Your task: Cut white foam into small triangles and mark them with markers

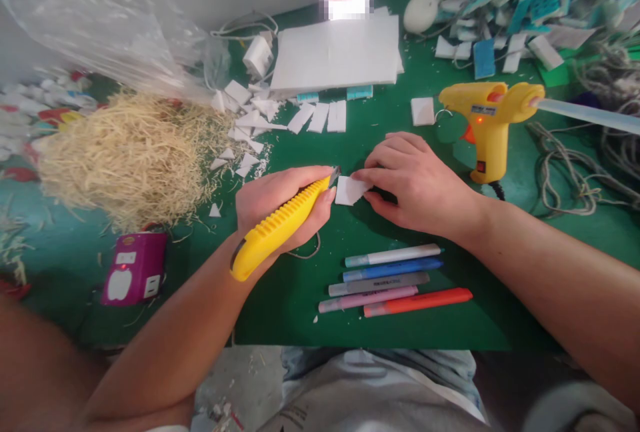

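Note:
My left hand (285,202) is closed around a yellow utility knife (283,225), its blade pointing up and right. The blade tip is close to the upper left corner of a small white foam piece (349,190); whether they touch I cannot tell. The piece has a jagged lower right edge. Between thumb and fingers, my right hand (407,179) pinches its right side against the green table. Below the hands lie several markers, among them a blue marker (393,270) and a red marker (417,302).
A yellow glue gun (487,125) with a lit orange light stands right, beside a white foam square (423,112). White foam sheets (337,52) lie at the back. Foam offcuts (255,119), a straw heap (125,152) and a purple power socket (134,269) are left; rope (570,179) lies far right.

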Demonstrator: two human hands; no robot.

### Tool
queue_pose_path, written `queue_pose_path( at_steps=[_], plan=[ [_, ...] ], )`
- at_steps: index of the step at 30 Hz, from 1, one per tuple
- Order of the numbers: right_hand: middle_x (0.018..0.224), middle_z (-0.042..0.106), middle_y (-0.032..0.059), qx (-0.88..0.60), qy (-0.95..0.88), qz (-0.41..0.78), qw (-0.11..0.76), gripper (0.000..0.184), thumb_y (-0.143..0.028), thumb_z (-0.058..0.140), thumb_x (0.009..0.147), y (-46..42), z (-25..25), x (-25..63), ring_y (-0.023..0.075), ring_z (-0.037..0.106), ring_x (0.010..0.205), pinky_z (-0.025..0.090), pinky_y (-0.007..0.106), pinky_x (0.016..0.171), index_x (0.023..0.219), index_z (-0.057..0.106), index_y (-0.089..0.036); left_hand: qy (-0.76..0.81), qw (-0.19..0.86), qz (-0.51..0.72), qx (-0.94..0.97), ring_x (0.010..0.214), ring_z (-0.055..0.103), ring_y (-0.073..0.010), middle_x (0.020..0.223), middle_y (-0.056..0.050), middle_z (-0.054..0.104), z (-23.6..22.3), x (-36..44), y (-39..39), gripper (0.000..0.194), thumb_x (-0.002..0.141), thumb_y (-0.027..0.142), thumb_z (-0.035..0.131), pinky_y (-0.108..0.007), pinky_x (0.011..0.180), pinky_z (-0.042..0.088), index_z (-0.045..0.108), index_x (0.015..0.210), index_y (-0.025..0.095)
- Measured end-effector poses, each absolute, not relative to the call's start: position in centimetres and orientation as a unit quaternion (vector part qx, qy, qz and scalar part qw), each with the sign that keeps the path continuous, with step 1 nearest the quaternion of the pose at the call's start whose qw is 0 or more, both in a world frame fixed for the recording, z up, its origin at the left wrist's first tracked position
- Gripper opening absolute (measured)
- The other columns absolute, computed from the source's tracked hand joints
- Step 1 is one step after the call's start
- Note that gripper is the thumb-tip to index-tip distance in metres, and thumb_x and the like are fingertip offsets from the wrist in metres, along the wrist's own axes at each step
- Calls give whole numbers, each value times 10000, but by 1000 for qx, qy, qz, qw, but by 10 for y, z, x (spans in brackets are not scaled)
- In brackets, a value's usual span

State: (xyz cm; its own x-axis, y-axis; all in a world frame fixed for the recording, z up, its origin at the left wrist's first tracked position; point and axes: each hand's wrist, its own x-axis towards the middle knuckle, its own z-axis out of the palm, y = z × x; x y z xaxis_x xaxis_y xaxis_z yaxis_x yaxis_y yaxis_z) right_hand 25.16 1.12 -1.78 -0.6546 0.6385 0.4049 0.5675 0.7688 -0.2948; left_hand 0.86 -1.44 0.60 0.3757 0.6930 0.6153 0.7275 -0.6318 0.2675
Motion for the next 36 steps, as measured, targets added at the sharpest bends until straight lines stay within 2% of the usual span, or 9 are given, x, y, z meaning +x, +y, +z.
queue_pose_path(
  at_steps=[5,7,11,15,21,25,27,31,36],
  plan=[
    [1186,769,103,-356,-900,70,241,456,-46,478,940,12,-22,251,300,641,1179,430,577,1144,1180,805,-254,-416,11,-353,-838,778,823,-193,948,-21,860,10,7,-15,159,976,292,678,-241,743,667,803,1038,215],
    [1225,763,117,-358,-898,68,245,490,-29,480,908,11,-22,251,310,639,1200,431,586,1151,1236,783,-231,-428,16,-347,-834,766,818,-195,942,-18,858,8,6,-16,180,982,325,672,-252,737,669,808,1044,227],
    [1104,746,186,-353,-895,53,268,383,-223,579,958,7,-19,250,344,643,1064,513,578,1029,1268,763,-93,-443,35,-384,-809,754,809,-188,911,-11,853,4,5,-15,221,996,382,643,-255,729,664,811,1030,243],
    [1070,726,196,-353,-900,39,254,456,-388,674,955,5,-18,247,361,624,1053,516,578,999,1262,757,-61,-438,22,-370,-819,778,821,-190,933,-4,857,7,6,-16,175,980,330,664,-249,738,667,798,1032,232],
    [1139,742,164,-381,-889,75,244,406,-311,601,968,6,-22,247,354,637,1101,450,621,1109,1325,719,-158,-375,-1,-378,-846,749,826,-190,920,-22,858,14,5,-14,125,965,234,678,-244,707,674,777,1039,212],
    [1309,720,172,-379,-884,86,260,554,-204,600,866,4,-21,248,363,632,1242,378,636,1210,1416,653,-158,-340,-23,-397,-852,677,797,-172,889,-3,850,12,4,-14,154,950,218,666,-269,665,672,770,1062,238],
    [1360,693,195,-380,-883,93,261,610,-256,633,867,3,-21,247,390,605,1293,384,654,1204,1465,610,-140,-339,-22,-401,-851,658,786,-169,891,-2,849,12,4,-14,166,952,212,655,-282,649,668,769,1068,242],
    [1299,703,200,-397,-876,105,254,636,-391,696,894,4,-22,246,417,605,1269,377,705,1191,1474,603,-147,-323,-13,-394,-860,657,784,-168,891,-12,848,12,4,-13,156,946,215,660,-281,650,662,767,1060,227],
    [1365,718,167,-371,-883,142,250,612,-276,622,888,9,-25,252,383,615,1336,300,718,1250,1493,606,-185,-320,-40,-354,-878,703,800,-159,879,16,845,10,6,-11,132,963,244,657,-237,703,658,760,1045,249]
  ],
)
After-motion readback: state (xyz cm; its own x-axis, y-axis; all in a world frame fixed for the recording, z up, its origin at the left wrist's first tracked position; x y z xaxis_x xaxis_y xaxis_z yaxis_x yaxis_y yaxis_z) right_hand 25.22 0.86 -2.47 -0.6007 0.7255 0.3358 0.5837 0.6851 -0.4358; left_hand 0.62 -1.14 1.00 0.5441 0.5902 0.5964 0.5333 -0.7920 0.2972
